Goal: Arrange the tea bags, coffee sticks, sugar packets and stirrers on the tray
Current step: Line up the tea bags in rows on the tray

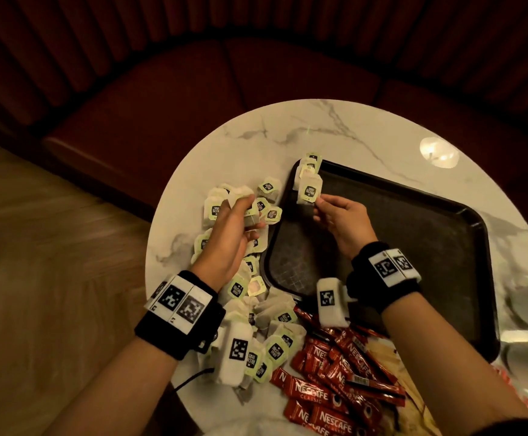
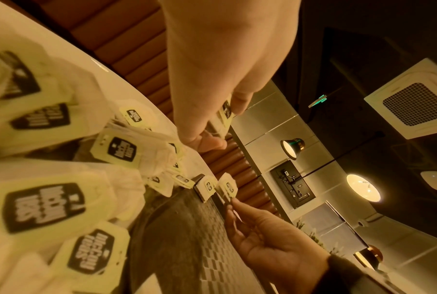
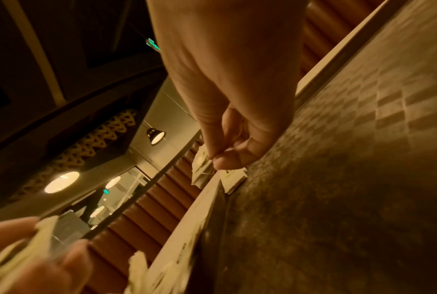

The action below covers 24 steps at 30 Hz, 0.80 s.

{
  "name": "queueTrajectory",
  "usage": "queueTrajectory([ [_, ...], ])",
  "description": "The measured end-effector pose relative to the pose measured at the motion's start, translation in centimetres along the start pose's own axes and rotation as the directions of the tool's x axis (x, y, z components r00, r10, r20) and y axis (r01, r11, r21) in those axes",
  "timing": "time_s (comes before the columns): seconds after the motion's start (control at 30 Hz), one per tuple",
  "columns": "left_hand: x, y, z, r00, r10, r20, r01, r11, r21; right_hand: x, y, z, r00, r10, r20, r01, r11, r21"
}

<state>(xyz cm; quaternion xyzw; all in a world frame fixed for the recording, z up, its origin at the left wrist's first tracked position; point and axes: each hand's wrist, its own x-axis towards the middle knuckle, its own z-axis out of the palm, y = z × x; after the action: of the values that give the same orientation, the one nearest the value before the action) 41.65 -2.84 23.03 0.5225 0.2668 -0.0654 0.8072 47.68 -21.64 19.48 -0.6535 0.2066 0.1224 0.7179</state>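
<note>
The task is at an early stage. On the tray (image 1: 413, 234) only a short row of tea bags (image 1: 308, 171) stands at the far left corner, leaning against the rim; the rest of the tray floor is bare. The right hand (image 1: 344, 221) pinches one tea bag (image 1: 309, 191) between thumb and fingertips and holds it at the near end of that row, so this bag seems to be the next one going in. The left hand (image 1: 228, 237) is curled round a small bunch of tea bags (image 1: 240, 196) above the loose heap (image 1: 256, 309), which lies on the table (image 1: 319, 127) left of the tray and runs toward the near edge.

Most of the work is left, by my reading: nearly all the tea bags are off the tray, and the coffee sticks (image 1: 335, 372) lie in a red pile on the table near the tray's near rim, none placed.

Pale strips among and right of the coffee sticks may be stirrers or sugar packets; I cannot tell which, as the right forearm covers them. Blurred white shapes at the right edge are cut off. How many bags the left hand holds is unclear: both wrist views show only bag edges poking past the fingers.
</note>
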Motion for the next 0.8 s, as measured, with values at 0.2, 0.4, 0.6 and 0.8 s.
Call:
queueTrajectory([
  [0.2, -0.2, -0.4, -0.4, 0.999, -0.051, 0.016, 0.051, 0.999, 0.016, 4.5, 1.6, 0.4, 0.991, -0.012, -0.136, -0.010, 0.987, -0.163],
  [0.4, -0.5, -0.4, -0.5, 0.998, -0.054, 0.045, 0.051, 0.996, 0.075, 6.2, 1.6, 0.8, 0.994, -0.021, -0.107, -0.008, 0.966, -0.257],
  [0.6, -0.5, -0.4, -0.6, 0.997, -0.047, 0.065, 0.043, 0.997, 0.063, 5.7, 1.0, 0.6, 0.998, 0.004, -0.067, -0.025, 0.948, -0.317],
  [0.8, -0.4, 0.1, -0.3, 0.995, -0.050, 0.083, 0.049, 0.999, 0.004, 2.5, -1.2, 0.3, 0.993, -0.114, 0.016, 0.111, 0.912, -0.394],
])
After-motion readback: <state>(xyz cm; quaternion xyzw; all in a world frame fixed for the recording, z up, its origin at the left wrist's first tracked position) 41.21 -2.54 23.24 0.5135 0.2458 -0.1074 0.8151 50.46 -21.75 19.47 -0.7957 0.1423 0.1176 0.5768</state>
